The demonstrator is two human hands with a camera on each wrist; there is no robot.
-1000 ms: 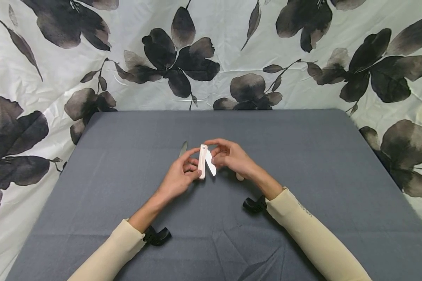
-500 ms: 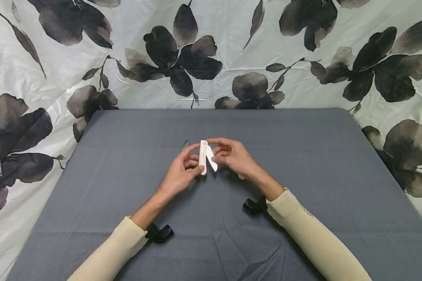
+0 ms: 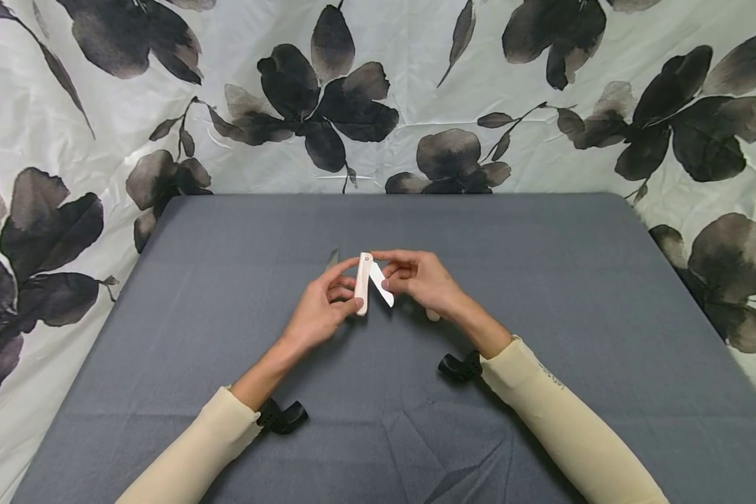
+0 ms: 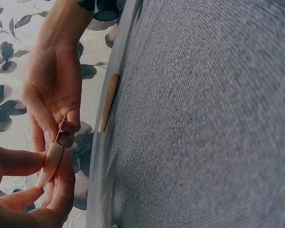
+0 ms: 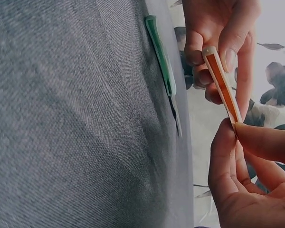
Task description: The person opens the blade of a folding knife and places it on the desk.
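Note:
A folding knife (image 3: 362, 285) with a pale pink handle is held up above the table, its white blade (image 3: 381, 285) swung partway out. My left hand (image 3: 320, 308) grips the handle between thumb and fingers. On the other side, my right hand (image 3: 427, 280) pinches the blade between thumb and fingers, its index finger reaching to the pivot end. In the right wrist view the handle's slot (image 5: 219, 80) looks orange inside, and the right fingers hide most of the blade. The left wrist view shows the blade edge-on (image 4: 60, 128) between the right fingers.
A green-handled knife (image 5: 161, 54) lies on the grey cloth-covered table (image 3: 378, 434) behind my left hand; only its blade (image 3: 333, 257) shows in the head view. Beneath my right hand lies a pale, round-ended stick-like thing (image 4: 109, 102). Floral fabric (image 3: 353, 91) hangs behind the table.
The blade's angle from the handle has widened slightly, its tip moving right with my right hand. Both hands keep their hold on the folding knife.

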